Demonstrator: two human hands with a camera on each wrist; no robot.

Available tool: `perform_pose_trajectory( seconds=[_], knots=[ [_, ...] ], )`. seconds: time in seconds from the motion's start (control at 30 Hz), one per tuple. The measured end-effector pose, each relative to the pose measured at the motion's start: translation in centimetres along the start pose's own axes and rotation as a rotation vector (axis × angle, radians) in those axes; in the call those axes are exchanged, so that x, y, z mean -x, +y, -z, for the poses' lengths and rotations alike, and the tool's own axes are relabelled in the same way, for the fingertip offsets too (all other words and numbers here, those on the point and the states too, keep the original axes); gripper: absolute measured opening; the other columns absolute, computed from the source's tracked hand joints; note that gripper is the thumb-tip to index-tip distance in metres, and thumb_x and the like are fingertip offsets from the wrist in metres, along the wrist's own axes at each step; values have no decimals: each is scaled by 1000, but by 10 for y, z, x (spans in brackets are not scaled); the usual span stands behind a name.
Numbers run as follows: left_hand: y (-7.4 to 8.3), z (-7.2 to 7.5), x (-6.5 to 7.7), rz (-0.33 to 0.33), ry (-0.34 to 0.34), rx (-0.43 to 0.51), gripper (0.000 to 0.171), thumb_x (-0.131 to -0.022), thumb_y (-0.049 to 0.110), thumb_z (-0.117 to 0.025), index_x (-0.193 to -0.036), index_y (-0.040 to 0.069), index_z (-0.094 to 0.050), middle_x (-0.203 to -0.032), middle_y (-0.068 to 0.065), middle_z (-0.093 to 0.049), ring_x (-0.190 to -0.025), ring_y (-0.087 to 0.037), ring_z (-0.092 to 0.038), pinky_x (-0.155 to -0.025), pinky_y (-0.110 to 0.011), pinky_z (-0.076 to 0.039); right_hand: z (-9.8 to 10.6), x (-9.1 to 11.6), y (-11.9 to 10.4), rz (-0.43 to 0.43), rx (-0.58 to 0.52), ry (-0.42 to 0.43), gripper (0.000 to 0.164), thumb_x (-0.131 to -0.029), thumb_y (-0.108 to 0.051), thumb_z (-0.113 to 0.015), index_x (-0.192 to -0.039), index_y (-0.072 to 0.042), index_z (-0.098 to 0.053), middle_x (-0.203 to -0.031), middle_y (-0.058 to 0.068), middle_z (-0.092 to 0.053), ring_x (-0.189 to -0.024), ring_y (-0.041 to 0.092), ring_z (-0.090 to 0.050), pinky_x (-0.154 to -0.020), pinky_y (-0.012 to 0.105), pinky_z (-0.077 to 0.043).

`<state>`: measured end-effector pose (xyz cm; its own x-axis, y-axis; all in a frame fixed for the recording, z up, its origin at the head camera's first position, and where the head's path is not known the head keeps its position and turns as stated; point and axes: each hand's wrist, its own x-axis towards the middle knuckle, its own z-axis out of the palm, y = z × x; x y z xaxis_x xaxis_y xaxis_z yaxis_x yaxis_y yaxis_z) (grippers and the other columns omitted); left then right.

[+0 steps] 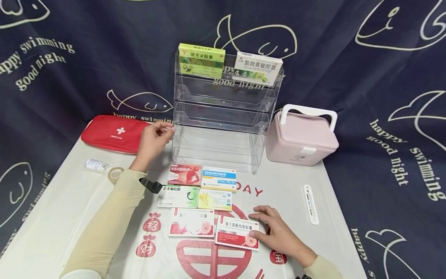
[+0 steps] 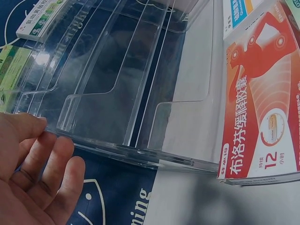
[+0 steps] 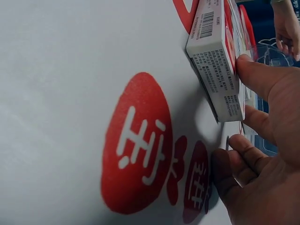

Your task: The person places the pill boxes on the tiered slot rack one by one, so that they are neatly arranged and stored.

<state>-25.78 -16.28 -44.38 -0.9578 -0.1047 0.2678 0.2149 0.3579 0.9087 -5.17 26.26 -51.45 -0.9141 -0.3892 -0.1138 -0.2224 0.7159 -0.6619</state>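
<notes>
My left hand (image 1: pixel 155 140) is at the left side of a clear plastic display rack (image 1: pixel 216 144). Its relaxed fingers lie close to the rack's edge in the left wrist view; whether they touch is hard to tell. My right hand (image 1: pixel 278 232) holds the right end of a red-and-white medicine box (image 1: pixel 232 241), thumb on its face and index finger at its far edge. A matching box (image 1: pixel 188 228) lies left of it. Behind are a green-and-white box (image 1: pixel 175 198), a yellow box (image 1: pixel 214 199), a red box (image 2: pixel 255 112) and a blue-and-white box (image 1: pixel 218 184).
On the rack's top tier stand a green box (image 1: pixel 201 62) and a white box (image 1: pixel 256 69). A red first-aid pouch (image 1: pixel 108 133), tape roll (image 1: pixel 114 175) and small wrapped item (image 1: pixel 95 165) lie left. A pink lidded case (image 1: pixel 299 135) and white thermometer-like strip (image 1: pixel 310 204) are right.
</notes>
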Motion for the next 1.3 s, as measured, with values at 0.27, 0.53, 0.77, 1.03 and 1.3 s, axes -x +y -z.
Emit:
perform_pose_trajectory(
  seconds=[0.27,0.53,0.77,1.03,1.3],
  knots=[
    [2,0,0,-2,4,8,20,-95,12,-72,-109,-2,-72,-88,-16,-70,-61,-8,-61,-49,-16,-44,1,4,-1,-35,-14,21,40,-85,-48,-80,-118,-29,-73,-141,-4,-49,-128,19,-43,-101,50,-45],
    [1,-1,1,-6,-2,4,21,-95,13,-73,-110,-2,-72,-88,-16,-70,-61,-6,-60,-49,-16,-43,0,5,0,-9,-66,45,36,-85,-45,-81,-117,-32,-71,-134,-7,-57,-120,15,-50,-95,41,-49],
    [1,-2,1,-1,2,10,21,-95,12,-72,-110,-2,-72,-89,-16,-70,-61,-8,-61,-49,-16,-43,-2,8,4,-3,-218,96,36,-87,-34,-82,-120,-30,-68,-102,-10,-68,-74,16,-59,-62,27,-53],
    [-1,-2,0,-1,-1,3,21,-96,13,-72,-110,-2,-72,-89,-16,-71,-62,-13,-62,-49,-16,-44,-4,6,4,61,-233,259,38,-86,-19,-84,-118,-26,-66,-99,-8,-64,-67,16,-55,-55,25,-49],
    [-1,-1,1,8,-3,6,22,-96,13,-72,-111,-2,-72,-89,-16,-70,-63,-17,-63,-49,-15,-44,-3,5,-6,141,-231,320,44,-83,-3,-84,-119,-16,-64,-100,-2,-60,-65,24,-52,-51,28,-46]
  ],
)
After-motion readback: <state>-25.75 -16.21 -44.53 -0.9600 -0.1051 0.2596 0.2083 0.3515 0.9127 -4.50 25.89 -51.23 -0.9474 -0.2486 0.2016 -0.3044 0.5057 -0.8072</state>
